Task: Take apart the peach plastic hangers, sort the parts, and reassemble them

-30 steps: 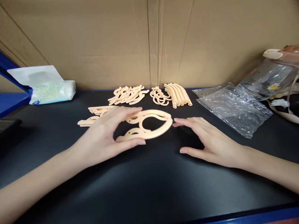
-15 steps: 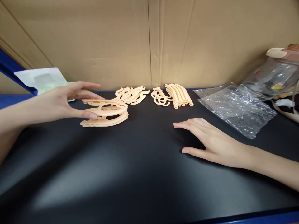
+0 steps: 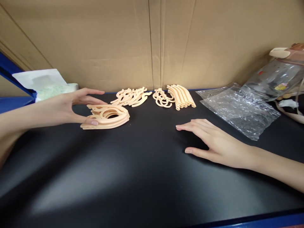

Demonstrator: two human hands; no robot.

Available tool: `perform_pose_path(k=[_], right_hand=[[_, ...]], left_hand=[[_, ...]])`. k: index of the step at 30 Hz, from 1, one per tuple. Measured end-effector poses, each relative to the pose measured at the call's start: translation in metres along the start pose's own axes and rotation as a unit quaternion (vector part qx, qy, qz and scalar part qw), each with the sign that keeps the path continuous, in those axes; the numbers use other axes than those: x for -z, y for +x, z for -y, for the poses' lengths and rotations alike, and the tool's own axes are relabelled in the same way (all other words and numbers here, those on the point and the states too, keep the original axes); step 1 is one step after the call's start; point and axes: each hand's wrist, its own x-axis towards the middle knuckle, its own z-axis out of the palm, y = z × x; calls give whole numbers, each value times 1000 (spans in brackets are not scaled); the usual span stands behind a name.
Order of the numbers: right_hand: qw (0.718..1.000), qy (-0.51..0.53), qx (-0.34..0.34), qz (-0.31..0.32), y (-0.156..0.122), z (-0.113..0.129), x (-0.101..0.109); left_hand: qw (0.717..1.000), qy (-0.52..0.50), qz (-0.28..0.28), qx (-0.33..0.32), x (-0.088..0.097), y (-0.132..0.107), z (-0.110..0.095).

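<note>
My left hand spans a small stack of peach plastic hanger parts lying on the black table. Its thumb touches the near side and a finger rests at the far side, while the index finger stretches out above. Curved, looped outlines show in the stack, with an oval gap through the middle. Over on the right, my right hand lies low on the table, fingers extended and thumb apart, holding nothing. Behind are a loose pile of curved peach pieces, small peach hooks and a neat row of curved peach bars.
Crinkled clear plastic bags lie at the right, beside a transparent bottle with a strap. A white packet sits at the back left. Cardboard stands along the back of the black table.
The upper hanger part under my left hand has come down onto the others, so the stack is lower and more even. The right hand has stayed in place.
</note>
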Motion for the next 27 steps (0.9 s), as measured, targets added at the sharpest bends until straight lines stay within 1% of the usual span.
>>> perform_pose_path(k=[6, 14, 20, 24, 27], right_hand=[[1000, -1, 0, 1, 1, 0, 0], [1000, 4, -1, 1, 0, 0, 0], [1000, 14, -6, 2, 0, -1, 1], [1000, 16, -12, 7, 0, 0, 1], [1000, 17, -15, 7, 0, 0, 1]], left_hand=[[999, 50, 6, 10, -3, 0, 4], [998, 53, 17, 23, -2, -2, -1], [999, 48, 15, 18, -3, -3, -3], [998, 52, 27, 4, -4, -3, -4], [998, 54, 40, -5, -5, -4, 1]])
